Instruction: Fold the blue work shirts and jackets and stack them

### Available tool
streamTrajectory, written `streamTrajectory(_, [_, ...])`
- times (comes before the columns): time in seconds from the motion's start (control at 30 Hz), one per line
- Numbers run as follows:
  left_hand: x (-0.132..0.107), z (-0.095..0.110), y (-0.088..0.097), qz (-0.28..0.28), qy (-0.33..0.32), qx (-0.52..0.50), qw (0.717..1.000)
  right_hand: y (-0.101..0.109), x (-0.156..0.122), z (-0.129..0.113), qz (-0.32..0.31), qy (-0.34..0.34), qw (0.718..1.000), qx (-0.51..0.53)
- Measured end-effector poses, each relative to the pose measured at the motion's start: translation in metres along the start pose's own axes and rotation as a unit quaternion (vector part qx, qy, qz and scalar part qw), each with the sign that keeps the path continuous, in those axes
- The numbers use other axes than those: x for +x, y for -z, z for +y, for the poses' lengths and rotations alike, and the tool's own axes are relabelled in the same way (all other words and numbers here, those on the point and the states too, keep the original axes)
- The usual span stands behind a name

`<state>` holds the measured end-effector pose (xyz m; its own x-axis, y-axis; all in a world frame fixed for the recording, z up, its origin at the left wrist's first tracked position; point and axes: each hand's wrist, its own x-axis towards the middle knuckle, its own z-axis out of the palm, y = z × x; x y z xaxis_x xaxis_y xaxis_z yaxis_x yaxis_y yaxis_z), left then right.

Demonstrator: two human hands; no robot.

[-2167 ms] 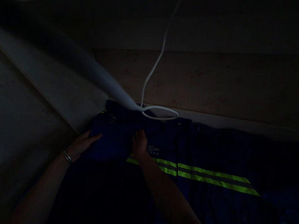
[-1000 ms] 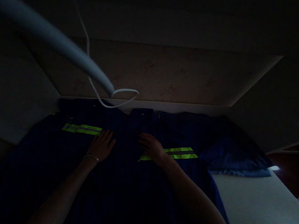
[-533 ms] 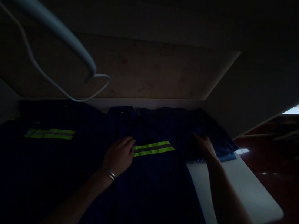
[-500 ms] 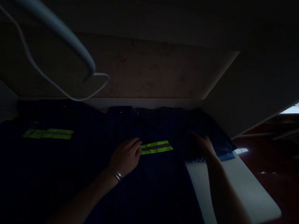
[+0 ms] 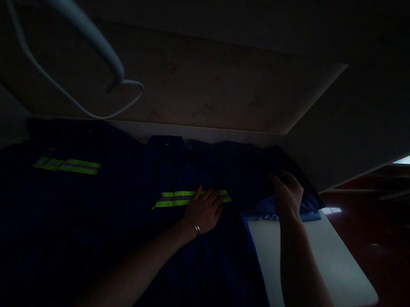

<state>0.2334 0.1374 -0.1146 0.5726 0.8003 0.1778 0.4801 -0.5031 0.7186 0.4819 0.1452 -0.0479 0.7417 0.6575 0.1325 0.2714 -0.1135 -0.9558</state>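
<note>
Very dim light. A dark blue jacket (image 5: 108,231) is laid front-up across a white table (image 5: 319,268), with its collar toward the far wall. The left hand (image 5: 204,210), with a bracelet (image 5: 194,226) at the wrist, is pressed palm-down with fingers spread flat on the end of the right-hand stripe (image 5: 178,200); nothing is gripped. The right hand (image 5: 288,195) is set on the bunched sleeve (image 5: 310,206) at the table's far right corner. Its fingers are curled over the cloth, but whether the cloth is pinched cannot be told. Judged step: the body is being pinned while the sleeve is dealt with. The next move is judged to need a sure hold on the sleeve, with the left palm kept down so the front is not dragged. A grey tube (image 5: 69,5) and a white cable (image 5: 46,81) are noted overhead on the left.
</note>
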Motion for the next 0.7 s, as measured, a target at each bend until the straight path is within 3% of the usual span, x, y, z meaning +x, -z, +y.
streamTrajectory(0.07, [0.005, -0.001, 0.005, 0.019, 0.075, -0.158, 0.984, -0.01, -0.019, -0.029, -0.065, 0.12, 0.989, -0.058])
streamTrajectory(0.13, [0.008, -0.005, 0.016, 0.058, 0.159, -0.288, 0.942, -0.021, -0.043, -0.054, -0.183, 0.233, 0.949, -0.105])
streamTrajectory(0.27, [-0.005, -0.018, 0.055, 0.126, 0.246, -0.389, 0.879, -0.047, -0.099, -0.073, -0.463, 0.386, 0.789, -0.122])
streamTrajectory(0.33, [-0.023, -0.023, 0.079, 0.138, 0.275, -0.449, 0.839, -0.06, -0.12, -0.07, -0.561, 0.402, 0.715, -0.109])
streamTrajectory(0.4, [-0.042, -0.027, 0.097, 0.149, 0.32, -0.523, 0.776, -0.073, -0.131, -0.062, -0.627, 0.38, 0.673, -0.096])
streamTrajectory(0.43, [-0.051, -0.029, 0.103, 0.153, 0.345, -0.552, 0.743, -0.08, -0.133, -0.058, -0.634, 0.367, 0.675, -0.091])
streamTrajectory(0.5, [-0.064, -0.033, 0.108, 0.16, 0.382, -0.578, 0.703, -0.096, -0.128, -0.048, -0.577, 0.355, 0.728, -0.102])
streamTrajectory(0.57, [-0.069, -0.038, 0.105, 0.168, 0.39, -0.565, 0.707, -0.113, -0.118, -0.033, -0.47, 0.362, 0.792, -0.144])
streamTrajectory(0.6, [-0.069, -0.039, 0.103, 0.173, 0.388, -0.56, 0.711, -0.121, -0.113, -0.025, -0.431, 0.362, 0.808, -0.175])
streamTrajectory(0.7, [-0.074, -0.038, 0.1, 0.179, 0.378, -0.559, 0.717, -0.138, -0.101, 0.002, -0.41, 0.346, 0.799, -0.272])
